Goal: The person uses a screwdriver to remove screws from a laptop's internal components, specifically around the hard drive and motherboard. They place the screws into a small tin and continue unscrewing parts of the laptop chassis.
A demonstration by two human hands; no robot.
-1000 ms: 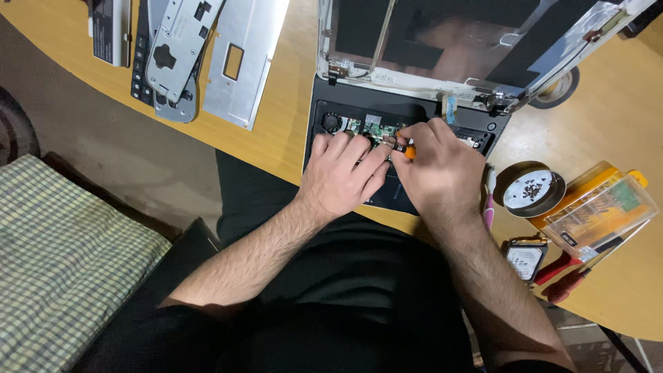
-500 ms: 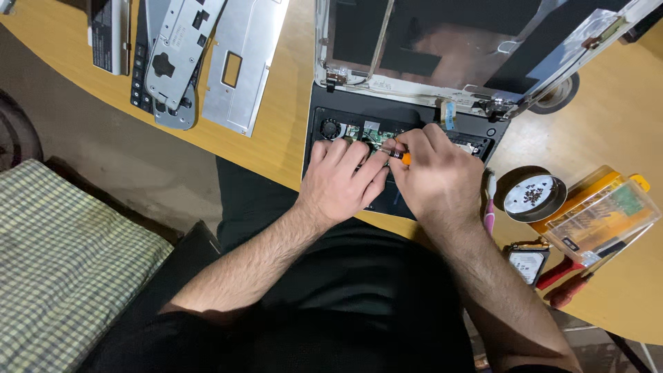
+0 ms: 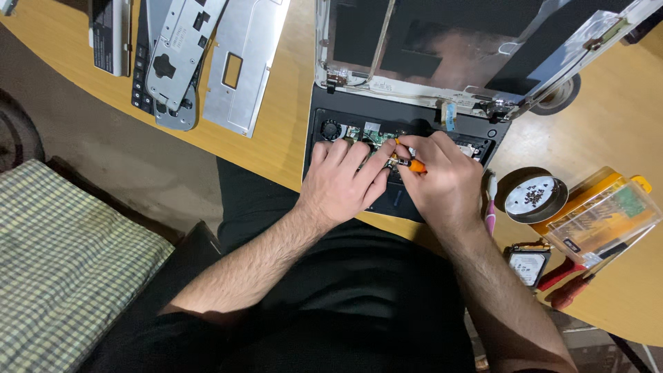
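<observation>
An opened laptop base (image 3: pixel 407 131) lies on the tabletop (image 3: pixel 290 145), its lid (image 3: pixel 442 48) on the far side. Both hands rest on the base, left hand (image 3: pixel 342 183) beside right hand (image 3: pixel 442 183), a screwdriver (image 3: pixel 407 164) between them. Far left lie 2 metal panels (image 3: pixel 207 59). Right sit a screw dish (image 3: pixel 533 197) and bit case (image 3: pixel 601 214); a hard drive (image 3: pixel 526 266) lies nearer.

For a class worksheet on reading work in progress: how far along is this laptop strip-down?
Done: the keyboard and two silver cover plates lie set aside, and loose screws sit in the round tin. In hand: the right hand works an orange screwdriver inside the open laptop base, the left hand steadying beside it. Left: the circuit board and fan remain inside.
</observation>
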